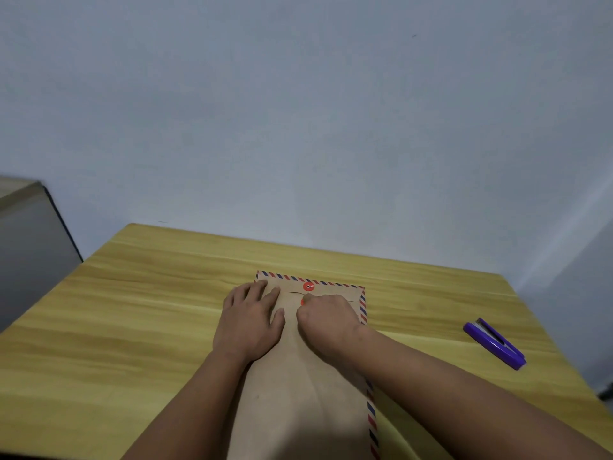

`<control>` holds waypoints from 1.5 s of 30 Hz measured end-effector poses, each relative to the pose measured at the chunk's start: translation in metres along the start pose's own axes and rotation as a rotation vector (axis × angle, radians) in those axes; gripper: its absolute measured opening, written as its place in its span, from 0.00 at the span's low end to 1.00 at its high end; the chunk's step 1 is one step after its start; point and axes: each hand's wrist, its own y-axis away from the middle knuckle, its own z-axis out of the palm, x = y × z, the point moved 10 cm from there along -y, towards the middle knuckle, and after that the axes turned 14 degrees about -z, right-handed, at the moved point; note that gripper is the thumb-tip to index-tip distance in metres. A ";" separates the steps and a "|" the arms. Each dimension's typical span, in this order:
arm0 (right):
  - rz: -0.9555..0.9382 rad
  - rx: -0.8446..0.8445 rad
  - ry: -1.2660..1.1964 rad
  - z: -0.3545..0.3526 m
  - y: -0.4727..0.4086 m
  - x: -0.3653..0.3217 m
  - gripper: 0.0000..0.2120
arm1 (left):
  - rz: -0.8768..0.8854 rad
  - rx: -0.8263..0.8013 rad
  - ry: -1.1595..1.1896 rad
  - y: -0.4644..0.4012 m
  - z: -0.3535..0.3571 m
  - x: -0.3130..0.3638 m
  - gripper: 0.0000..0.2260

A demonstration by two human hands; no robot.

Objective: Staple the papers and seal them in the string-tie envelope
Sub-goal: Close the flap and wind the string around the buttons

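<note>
Directly below the head camera, a brown envelope (pixel 298 393) with a red-and-blue striped border lies lengthwise on the yellow wooden desk (pixel 132 310), its flap end pointing away toward the wall (pixel 298 111). The left hand (pixel 252 320) lies flat on the envelope's upper left part, fingers straight and spread, pressing it down just left of the flap. The right hand (pixel 326 318) rests on the upper right part with its fingers curled and its fingertips pinched together at the lower red button (pixel 302 302), which it mostly hides; whether string is caught in that pinch cannot be told. The upper red button (pixel 308 286) sits uncovered on the flap just beyond both hands. A purple stapler (pixel 494 343) lies on the desk well apart to the right.
</note>
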 end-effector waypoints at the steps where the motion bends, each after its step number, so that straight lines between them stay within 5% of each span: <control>1: 0.022 0.010 -0.027 -0.002 -0.002 0.003 0.11 | 0.002 0.003 0.001 0.000 0.000 0.000 0.26; 6: 0.165 -0.064 -0.269 -0.002 -0.018 0.022 0.08 | 0.000 0.009 -0.003 0.000 -0.001 0.000 0.24; 11: 0.111 -0.128 -0.498 0.017 -0.050 0.031 0.05 | 0.014 0.015 -0.012 0.000 -0.002 0.002 0.23; 22: -0.006 0.031 -0.191 0.017 -0.070 0.068 0.07 | 0.011 0.030 -0.020 -0.002 -0.001 0.001 0.23; 42: 0.273 -0.049 -0.426 0.032 -0.058 0.120 0.04 | 0.014 0.018 -0.037 -0.002 0.004 0.000 0.24; 45: 0.249 -0.085 -0.346 0.023 -0.069 0.114 0.12 | 0.015 0.019 -0.039 -0.001 0.002 0.000 0.24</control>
